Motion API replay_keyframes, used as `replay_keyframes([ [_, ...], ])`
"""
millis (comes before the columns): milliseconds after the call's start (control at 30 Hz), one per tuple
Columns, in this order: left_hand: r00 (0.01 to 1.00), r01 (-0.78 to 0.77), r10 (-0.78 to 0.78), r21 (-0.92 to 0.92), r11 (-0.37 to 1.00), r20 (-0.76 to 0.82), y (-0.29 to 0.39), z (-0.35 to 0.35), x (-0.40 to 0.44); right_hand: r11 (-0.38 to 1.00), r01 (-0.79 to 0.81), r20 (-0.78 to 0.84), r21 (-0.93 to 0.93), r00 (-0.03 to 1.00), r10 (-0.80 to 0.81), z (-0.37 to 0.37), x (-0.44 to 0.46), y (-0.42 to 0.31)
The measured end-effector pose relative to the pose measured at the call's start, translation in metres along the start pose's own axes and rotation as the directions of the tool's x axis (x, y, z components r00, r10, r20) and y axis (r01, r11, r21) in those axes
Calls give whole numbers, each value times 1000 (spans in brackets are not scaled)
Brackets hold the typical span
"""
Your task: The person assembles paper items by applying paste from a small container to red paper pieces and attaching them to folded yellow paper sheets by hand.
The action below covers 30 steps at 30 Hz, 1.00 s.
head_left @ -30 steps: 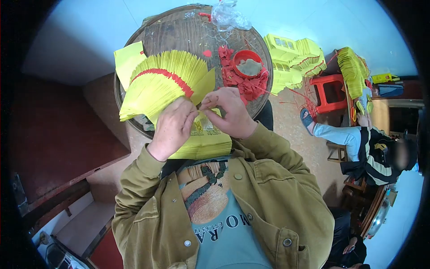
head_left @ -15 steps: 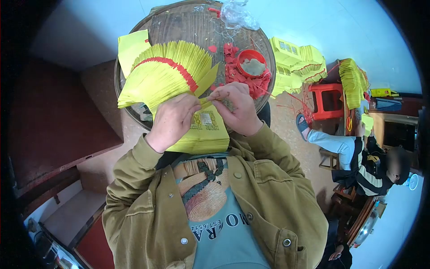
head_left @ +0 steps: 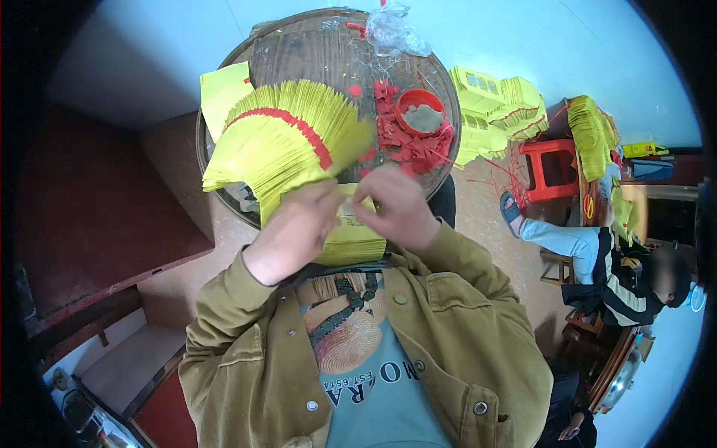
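A thick fan of yellow paper sheets (head_left: 280, 142) with a band of red tabs lies on the round wooden table (head_left: 299, 52). Below it, at the near edge, is a stack of printed yellow papers (head_left: 351, 250), partly under my hands. My left hand (head_left: 299, 224) is over this stack, beside the fan's lower end; its fingertips are blurred. To its right, my right hand (head_left: 396, 201) has thumb and fingers curled near the stack's top; what it holds, if anything, is too blurred to tell. Red paper pieces (head_left: 418, 153) lie around a red bowl (head_left: 420, 112) holding something pale.
A clear plastic bag (head_left: 396, 30) is at the table's far edge. On the right are yellow paper bundles (head_left: 478, 93) on the floor, a red stool (head_left: 549, 170), and a seated person (head_left: 627, 276) by a side table with yellow papers. Another person's hand shows at lower right.
Both hands have moved slightly down over the stack, and the yellow strip between them no longer shows. The fan's right-hand sheets are blurred. The seated person's yellow paper has shifted.
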<state>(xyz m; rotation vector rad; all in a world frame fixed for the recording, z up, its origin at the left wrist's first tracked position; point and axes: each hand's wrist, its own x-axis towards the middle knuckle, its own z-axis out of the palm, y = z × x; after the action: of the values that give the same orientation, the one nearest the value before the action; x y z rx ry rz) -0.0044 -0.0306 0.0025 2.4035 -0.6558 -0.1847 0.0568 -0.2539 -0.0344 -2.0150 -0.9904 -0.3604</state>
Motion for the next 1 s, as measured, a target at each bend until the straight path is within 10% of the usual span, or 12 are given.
replay_keyframes([
  [200,998,-4,-7,-157,988,-70,-16,-8,5,996,-84,536,3,842,69,20,-28,1],
  [400,991,101,-67,-333,938,112,-3,-27,6,890,-396,362,224,882,302,9,-3,5],
  [633,986,53,-72,-128,990,-148,-16,1,6,987,-140,141,-75,979,149,1,13,4],
  [1000,979,62,-81,-100,993,-188,-29,0,12,985,168,147,-44,976,-160,0,29,10],
])
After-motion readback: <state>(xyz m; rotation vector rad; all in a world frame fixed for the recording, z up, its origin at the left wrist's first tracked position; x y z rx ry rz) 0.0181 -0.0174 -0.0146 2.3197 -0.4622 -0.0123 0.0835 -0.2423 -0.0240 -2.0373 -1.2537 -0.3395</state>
